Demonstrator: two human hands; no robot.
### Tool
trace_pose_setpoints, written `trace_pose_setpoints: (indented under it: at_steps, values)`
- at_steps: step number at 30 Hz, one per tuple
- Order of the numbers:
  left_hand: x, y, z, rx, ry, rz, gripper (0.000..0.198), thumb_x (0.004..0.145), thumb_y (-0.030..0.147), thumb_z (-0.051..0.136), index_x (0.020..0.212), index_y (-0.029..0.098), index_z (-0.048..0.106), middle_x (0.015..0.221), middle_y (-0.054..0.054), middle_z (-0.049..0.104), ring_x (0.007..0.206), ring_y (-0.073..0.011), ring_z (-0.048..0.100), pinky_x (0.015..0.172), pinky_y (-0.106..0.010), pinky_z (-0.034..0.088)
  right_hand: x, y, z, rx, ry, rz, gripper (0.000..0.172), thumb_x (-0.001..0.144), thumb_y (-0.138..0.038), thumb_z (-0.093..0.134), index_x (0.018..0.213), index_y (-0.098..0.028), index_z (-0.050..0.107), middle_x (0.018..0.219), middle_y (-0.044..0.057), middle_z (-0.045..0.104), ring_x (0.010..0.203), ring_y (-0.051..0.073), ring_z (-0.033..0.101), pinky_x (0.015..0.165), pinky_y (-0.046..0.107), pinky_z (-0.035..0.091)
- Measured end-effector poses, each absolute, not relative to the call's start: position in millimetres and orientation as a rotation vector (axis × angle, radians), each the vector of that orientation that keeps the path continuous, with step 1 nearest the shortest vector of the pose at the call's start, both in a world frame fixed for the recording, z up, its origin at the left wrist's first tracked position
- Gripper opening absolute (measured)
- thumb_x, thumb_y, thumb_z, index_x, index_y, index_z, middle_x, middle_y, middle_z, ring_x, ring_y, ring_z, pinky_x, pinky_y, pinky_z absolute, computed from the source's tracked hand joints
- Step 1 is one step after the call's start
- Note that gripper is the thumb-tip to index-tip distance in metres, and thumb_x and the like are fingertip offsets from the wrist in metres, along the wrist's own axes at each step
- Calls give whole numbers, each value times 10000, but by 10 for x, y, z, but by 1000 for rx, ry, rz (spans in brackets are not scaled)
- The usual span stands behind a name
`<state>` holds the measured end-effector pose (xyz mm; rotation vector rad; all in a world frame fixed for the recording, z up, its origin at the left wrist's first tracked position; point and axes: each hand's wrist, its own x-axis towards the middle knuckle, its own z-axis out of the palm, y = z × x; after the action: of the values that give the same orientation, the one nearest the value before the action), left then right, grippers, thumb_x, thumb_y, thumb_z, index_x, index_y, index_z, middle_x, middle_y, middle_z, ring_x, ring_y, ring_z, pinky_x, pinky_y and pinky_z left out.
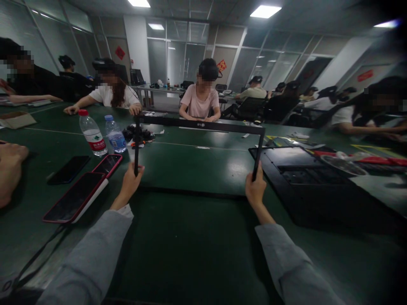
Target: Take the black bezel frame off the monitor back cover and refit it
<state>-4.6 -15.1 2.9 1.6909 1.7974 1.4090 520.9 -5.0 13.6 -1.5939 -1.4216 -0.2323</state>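
Note:
A thin black screen bezel (178, 122) with a small LG logo on its far bar is held up in front of me over the green table. It is an open rectangular frame, and the tabletop shows through its middle. My left hand (129, 185) is closed around the left bar. On the opposite side, the fingers of my right hand (256, 188) wrap the right bar. A large black plastic panel (273, 180) with cutouts lies flat just right of my right hand.
Left of me lie phones (74, 197), a dark phone (69, 169), a red-capped bottle (93, 137) and a blue-capped bottle (115, 137). Black tangled parts (129, 133) sit behind the bezel. Another person's hand (11, 165) rests at the left edge. Co-workers sit around the green table (190, 245).

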Motion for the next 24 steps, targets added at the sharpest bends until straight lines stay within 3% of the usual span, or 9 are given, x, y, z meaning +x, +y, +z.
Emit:
trace_pose_setpoints:
  at_steps: [3, 6, 8, 11, 16, 24]
  values:
    - [-37, -182, 57, 1649, 1861, 1358, 507, 935, 485, 571, 1324, 163, 625, 960, -86, 765, 802, -237, 720, 827, -376, 549, 5213, 110, 43, -1665, -1413, -65, 655, 950, -461, 410, 1508, -125, 484, 1171, 203, 702, 951, 329, 698, 925, 484, 526]
    - [-109, -169, 36, 1617, 2047, 1299, 448, 898, 444, 611, 1226, 154, 708, 1020, -109, 785, 953, -272, 729, 888, -367, 534, 5247, 251, -98, -1682, -1499, 168, 689, 836, -418, 523, 1436, -82, 505, 951, 156, 715, 878, 320, 692, 906, 495, 543]
    - [-182, -149, 8, 1604, 2138, 1185, 454, 887, 432, 622, 1215, 139, 735, 1096, -134, 784, 1011, -293, 724, 911, -371, 528, 5288, 328, -216, -1641, -1579, 330, 672, 774, -385, 551, 1382, -101, 525, 933, 137, 713, 884, 308, 693, 915, 499, 554]
    - [-273, -123, -22, 1628, 2200, 1042, 485, 908, 410, 589, 1261, 113, 737, 1177, -165, 767, 1047, -303, 717, 941, -379, 520, 5368, 420, -374, -1522, -1703, 430, 628, 756, -374, 530, 1344, -154, 551, 1062, 145, 724, 1048, 314, 688, 1032, 540, 517]
    - [-318, -87, -77, 1824, 2286, 932, 515, 938, 435, 523, 1280, 117, 742, 1197, -180, 732, 1053, -309, 686, 971, -401, 513, 5433, 543, -522, -1547, -1717, 318, 665, 775, -405, 500, 1378, -136, 577, 1379, 205, 638, 1374, 360, 533, 1199, 605, 369]
    - [-332, -16, -204, 1819, 2284, 1026, 431, 887, 474, 565, 1099, 181, 798, 1159, -181, 686, 1095, -345, 641, 1041, -492, 488, 5375, 666, -527, -1643, -1723, 327, 585, 803, -345, 549, 1343, -142, 644, 1440, 202, 606, 1421, 373, 497, 1195, 626, 379]
